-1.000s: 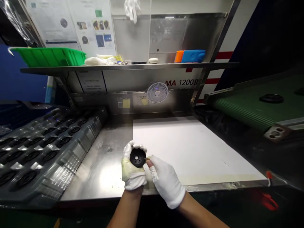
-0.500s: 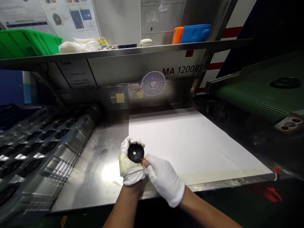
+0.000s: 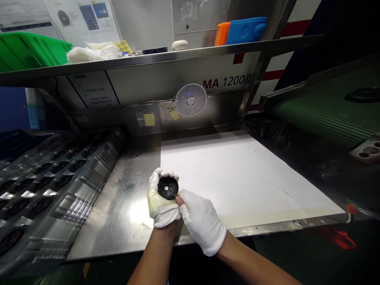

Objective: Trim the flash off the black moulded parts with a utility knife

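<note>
A round black part (image 3: 168, 187), cup-like with a pale hole at its centre, rests in my left hand (image 3: 160, 202). The white-gloved fingers of that hand curl around its rim. My right hand (image 3: 202, 219), also gloved in white with the thumb tip bare, is pinched at the part's lower right edge. Something small and thin seems to sit between those fingertips, but I cannot make out what it is. Both hands are over the near edge of a white sheet (image 3: 213, 170) on the metal bench (image 3: 118, 202).
Stacked clear trays (image 3: 68, 198) of similar black parts stand at the left. A small fan (image 3: 190, 99) is at the back under a shelf (image 3: 142, 59) bearing a green bin (image 3: 32, 49). At right, a green conveyor (image 3: 320, 103) carries another black part (image 3: 363, 95).
The view has shifted slightly. My left hand still holds the black part, and my right fingertips have moved slightly along its lower rim.
</note>
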### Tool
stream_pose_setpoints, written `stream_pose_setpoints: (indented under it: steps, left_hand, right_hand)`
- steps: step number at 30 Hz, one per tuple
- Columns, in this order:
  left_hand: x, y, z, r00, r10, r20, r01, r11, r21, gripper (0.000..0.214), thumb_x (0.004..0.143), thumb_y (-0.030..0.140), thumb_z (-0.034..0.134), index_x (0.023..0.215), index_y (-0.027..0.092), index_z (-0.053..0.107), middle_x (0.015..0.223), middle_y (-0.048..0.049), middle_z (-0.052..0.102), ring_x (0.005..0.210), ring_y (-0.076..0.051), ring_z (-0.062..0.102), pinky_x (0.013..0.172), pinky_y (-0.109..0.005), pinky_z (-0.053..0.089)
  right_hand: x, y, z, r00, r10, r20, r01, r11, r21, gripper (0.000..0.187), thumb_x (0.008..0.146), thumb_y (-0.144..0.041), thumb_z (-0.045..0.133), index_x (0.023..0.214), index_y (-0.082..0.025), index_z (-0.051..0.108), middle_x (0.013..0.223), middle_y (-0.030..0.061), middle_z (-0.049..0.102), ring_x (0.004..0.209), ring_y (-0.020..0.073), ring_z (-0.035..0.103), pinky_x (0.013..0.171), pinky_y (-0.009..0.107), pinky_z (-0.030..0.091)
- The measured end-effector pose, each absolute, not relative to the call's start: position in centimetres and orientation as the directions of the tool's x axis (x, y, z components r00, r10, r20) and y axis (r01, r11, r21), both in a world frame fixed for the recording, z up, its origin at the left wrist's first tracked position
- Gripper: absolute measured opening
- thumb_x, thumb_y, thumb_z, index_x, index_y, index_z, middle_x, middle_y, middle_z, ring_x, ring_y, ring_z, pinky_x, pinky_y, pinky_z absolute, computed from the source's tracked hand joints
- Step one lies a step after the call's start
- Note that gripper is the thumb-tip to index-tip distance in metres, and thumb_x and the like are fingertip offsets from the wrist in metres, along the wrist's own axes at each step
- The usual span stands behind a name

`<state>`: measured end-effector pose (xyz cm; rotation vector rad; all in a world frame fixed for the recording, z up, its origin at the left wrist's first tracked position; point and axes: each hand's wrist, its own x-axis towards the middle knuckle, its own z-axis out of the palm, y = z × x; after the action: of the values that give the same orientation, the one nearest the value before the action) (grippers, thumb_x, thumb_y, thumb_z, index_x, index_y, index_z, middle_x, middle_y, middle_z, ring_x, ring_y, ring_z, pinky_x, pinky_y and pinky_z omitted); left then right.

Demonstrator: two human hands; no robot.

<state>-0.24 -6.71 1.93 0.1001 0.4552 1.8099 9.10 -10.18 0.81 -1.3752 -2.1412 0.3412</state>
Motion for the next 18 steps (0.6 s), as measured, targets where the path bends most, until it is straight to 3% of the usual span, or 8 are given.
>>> stream_pose_setpoints:
  steps: [3,7,9,14,18]
  left_hand:
    - [-0.3,-6.9,2.1,-0.332,0.934,-0.130,-0.864,-0.246,0.439,0.010,0.076,0.023,0.057,0.085,0.019,0.060,0.071,0.0017,0.059,0.070,-0.011,0.058,0.077,-0.030,0.048]
    - [-1.0,-7.5,2.4,-0.130,0.978,-0.165,-0.827,-0.015,0.562,0.032,0.074,0.024,0.052,0.104,0.016,0.059,0.091,-0.0106,0.063,0.085,-0.024,0.061,0.075,-0.043,0.049]
    - [-1.3,-7.5,2.4,-0.072,0.984,-0.165,-0.834,0.032,0.551,0.030,0.072,0.022,0.052,0.101,0.015,0.060,0.083,-0.0096,0.063,0.077,-0.023,0.061,0.069,-0.041,0.049]
    - [-0.7,-6.5,2.1,-0.151,0.965,-0.216,-0.893,-0.040,0.447,0.006,0.074,0.020,0.058,0.078,0.016,0.059,0.063,0.0003,0.056,0.061,-0.012,0.055,0.060,-0.027,0.047]
    - [-0.3,-6.2,2.0,-0.229,0.954,-0.193,-0.896,-0.129,0.424,0.006,0.074,0.017,0.059,0.079,0.017,0.059,0.065,0.0020,0.057,0.065,-0.010,0.056,0.070,-0.027,0.048]
  right_hand:
    - [9.2,-10.2,0.7,-0.324,0.890,0.321,0.744,0.449,-0.494,0.022,0.093,-0.026,0.034,0.079,-0.021,0.050,0.071,-0.0011,0.060,0.059,0.0141,0.051,0.052,0.026,0.028]
    - [10.1,-9.8,0.4,-0.330,0.887,0.322,0.707,0.458,-0.539,0.019,0.094,-0.025,0.035,0.084,-0.022,0.052,0.077,-0.0007,0.061,0.067,0.0153,0.055,0.058,0.026,0.032]
    - [10.4,-9.7,0.3,-0.310,0.899,0.310,0.709,0.436,-0.554,0.018,0.093,-0.025,0.036,0.086,-0.022,0.052,0.078,-0.0003,0.061,0.069,0.0160,0.056,0.060,0.026,0.033]
    - [10.1,-10.1,0.2,-0.284,0.911,0.299,0.744,0.406,-0.530,0.019,0.092,-0.025,0.037,0.081,-0.022,0.051,0.072,-0.0010,0.060,0.062,0.0154,0.053,0.055,0.027,0.030]
    - [9.5,-10.5,0.3,-0.294,0.906,0.305,0.740,0.418,-0.528,0.020,0.093,-0.025,0.036,0.078,-0.021,0.050,0.071,-0.0010,0.059,0.059,0.0142,0.051,0.053,0.026,0.028]
